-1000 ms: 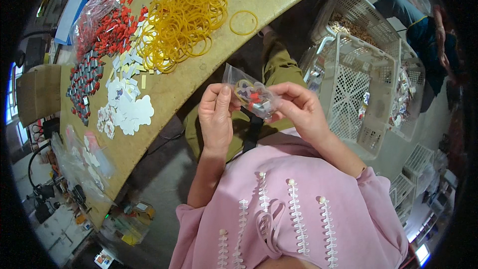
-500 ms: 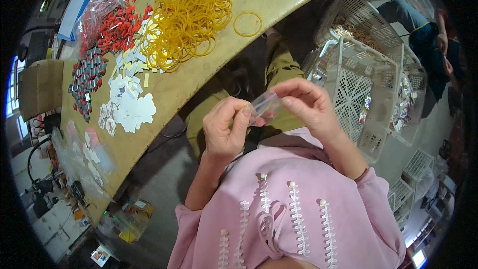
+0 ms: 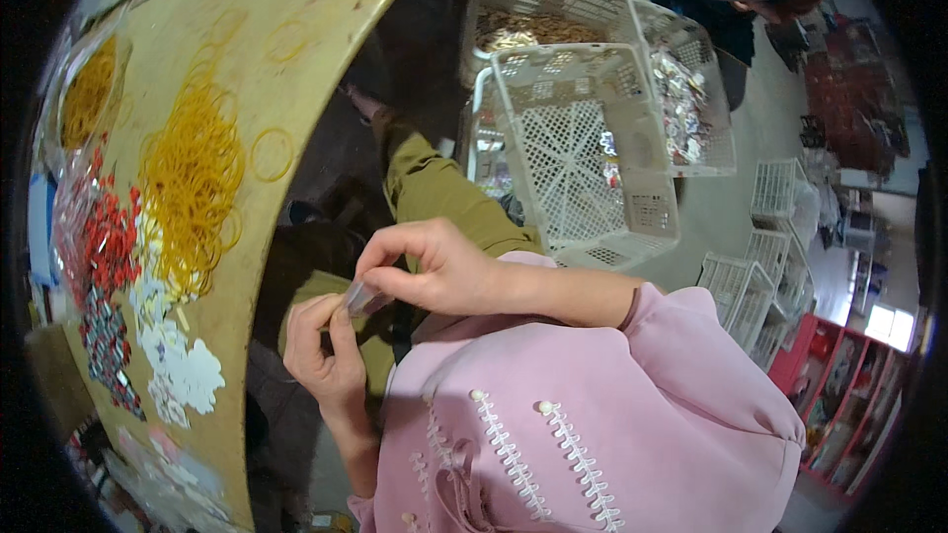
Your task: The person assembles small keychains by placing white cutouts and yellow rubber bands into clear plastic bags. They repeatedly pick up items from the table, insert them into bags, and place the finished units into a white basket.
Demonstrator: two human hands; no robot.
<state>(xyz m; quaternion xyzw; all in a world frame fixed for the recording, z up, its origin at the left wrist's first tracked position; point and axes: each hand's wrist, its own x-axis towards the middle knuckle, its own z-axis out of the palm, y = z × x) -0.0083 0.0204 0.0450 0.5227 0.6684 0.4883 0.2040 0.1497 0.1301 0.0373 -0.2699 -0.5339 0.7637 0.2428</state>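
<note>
Clear plastic forms the small bag [image 3: 361, 297], seen nearly edge-on as a narrow, shiny strip; its contents are too hidden to tell. It sits between the two hands, above the person's lap and off to the side of the bench [image 3: 232, 15]. The left hand [image 3: 324, 350] has thumb and fingers clamped together on the bag's lower left end. The right hand [image 3: 430, 265], fingers curled, pinches the upper part between thumb and forefinger, close to the left fingertips.
</note>
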